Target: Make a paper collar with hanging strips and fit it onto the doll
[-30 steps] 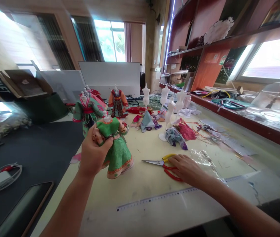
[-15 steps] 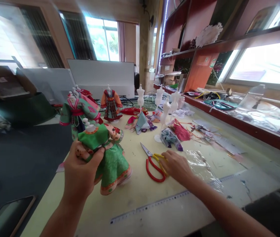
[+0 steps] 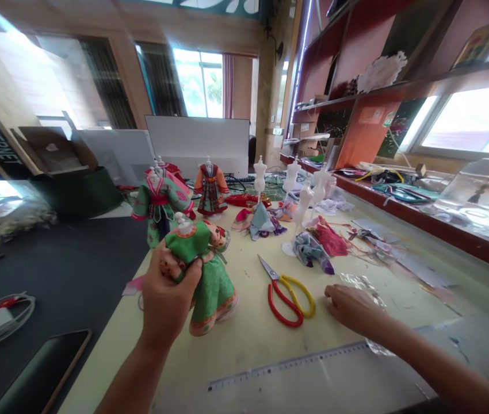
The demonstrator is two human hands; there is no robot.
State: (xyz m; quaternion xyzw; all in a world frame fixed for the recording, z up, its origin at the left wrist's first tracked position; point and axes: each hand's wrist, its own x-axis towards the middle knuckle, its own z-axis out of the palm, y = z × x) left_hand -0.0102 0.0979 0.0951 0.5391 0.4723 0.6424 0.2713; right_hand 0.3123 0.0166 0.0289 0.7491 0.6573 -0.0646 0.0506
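Left hand (image 3: 167, 293) grip closed round green-dressed doll (image 3: 203, 270); right hand (image 3: 350, 307) loose, empty, beside scissors (image 3: 288, 290).

Daylight floods in from the windows (image 3: 201, 83) at the back and the right, which are blown out to white glare. The table (image 3: 248, 339) is evenly bright, with only soft shadows under the fingers (image 3: 333, 296). The edges bend and smear with wide-angle distortion, and the far right is blurred.
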